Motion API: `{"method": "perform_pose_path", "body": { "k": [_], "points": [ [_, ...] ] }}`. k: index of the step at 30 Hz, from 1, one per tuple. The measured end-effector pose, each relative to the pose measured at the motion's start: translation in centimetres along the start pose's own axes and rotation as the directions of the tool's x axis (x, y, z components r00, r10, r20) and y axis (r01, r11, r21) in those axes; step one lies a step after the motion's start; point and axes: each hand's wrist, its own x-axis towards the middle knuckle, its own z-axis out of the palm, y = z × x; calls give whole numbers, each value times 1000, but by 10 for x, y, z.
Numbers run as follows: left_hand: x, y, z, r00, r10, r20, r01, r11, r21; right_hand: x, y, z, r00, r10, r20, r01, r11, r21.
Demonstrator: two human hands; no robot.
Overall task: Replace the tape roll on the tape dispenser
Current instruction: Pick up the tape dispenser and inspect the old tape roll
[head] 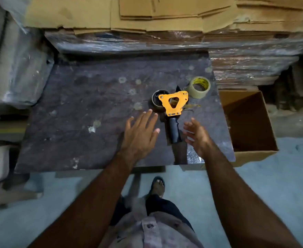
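Reaching over the dark tabletop (86, 108), both hands hovered near the tape dispenser (174, 108) w/o touching it. The dispenser lay on its side about at the middle of the tabletop, yellow side plate up. Its long axis ran roughly toward the person: black handle (174, 130) at the near end, and the spent, almost bare core (157, 101) at the far-left end of the frame. A loose strip of tape stuck out on the right of the frame.

The left hand (140, 135) was flat, palm down, fingers (151, 117) spread wide and empty; the fingertips pointed at the old core and were just beside it. The right hand (196, 136) was on the other side of the handle, fingers loosely curled and apart, holding nothing, very near the handle. So the handle lay between the two hands, and the right hand was nearer to it, I judged, while the left was nearer to the core.

The new tape roll (200, 86) sat flat on the tabletop behind the dispenser, to the right, apart from both hands. An open cardboard box (251, 122) stood beside the tabletop on the right.

Probably the task was at its start: old core not yet removed. Next move prob. needs the right hand to take the handle along its axis, w/ the left pulling the core.
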Motion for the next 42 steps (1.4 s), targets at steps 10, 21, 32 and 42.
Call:
{"method": "perform_pose_path", "body": {
  "k": [10,21,32,42],
  "points": [
    [-8,-21,11,997,-52,-59,48,996,-71,60,-8,24,963,218,161,-204,974,-100],
    [-15,-44,17,982,-169,81,176,981,-79,76,-10,51,931,260,256,-301,944,137],
    [17,-84,-30,959,-272,79,269,791,-549,-16,-46,98,866,151,476,-298,922,249],
    [57,-125,-135,909,-81,409,411,11,-912,-126,-42,176,277,-254,927,-438,825,357]
  ]
}}
